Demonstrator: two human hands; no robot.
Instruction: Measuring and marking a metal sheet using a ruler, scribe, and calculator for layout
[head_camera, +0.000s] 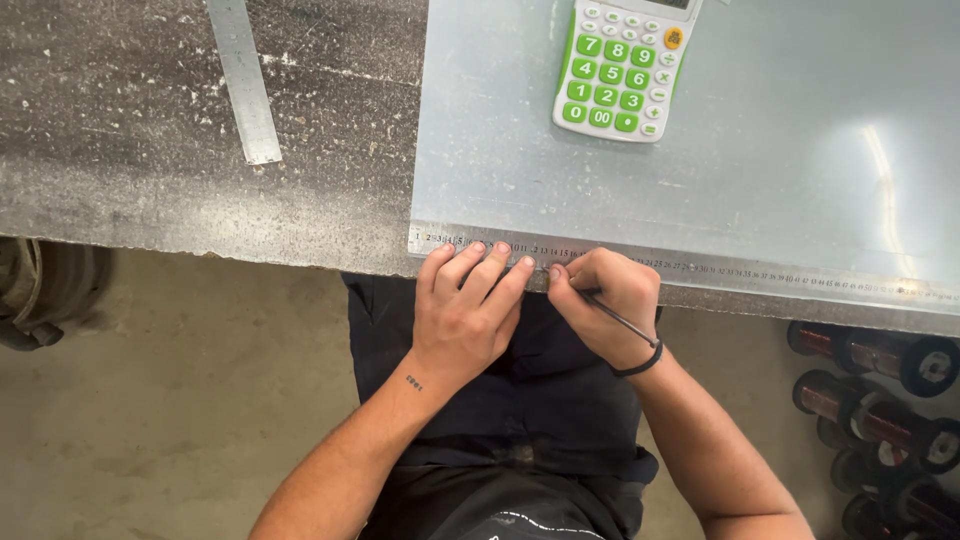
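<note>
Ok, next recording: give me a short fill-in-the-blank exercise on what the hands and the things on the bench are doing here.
1. The left hand presses its fingertips on a long metal ____ lying along the near edge of the metal sheet.
2. The right hand holds a thin dark ____.
3. The calculator on the sheet has ____ keys.
4. A second ruler lies on the bench to the ____ of the sheet.

Missing words: ruler; pencil; green; left
</note>
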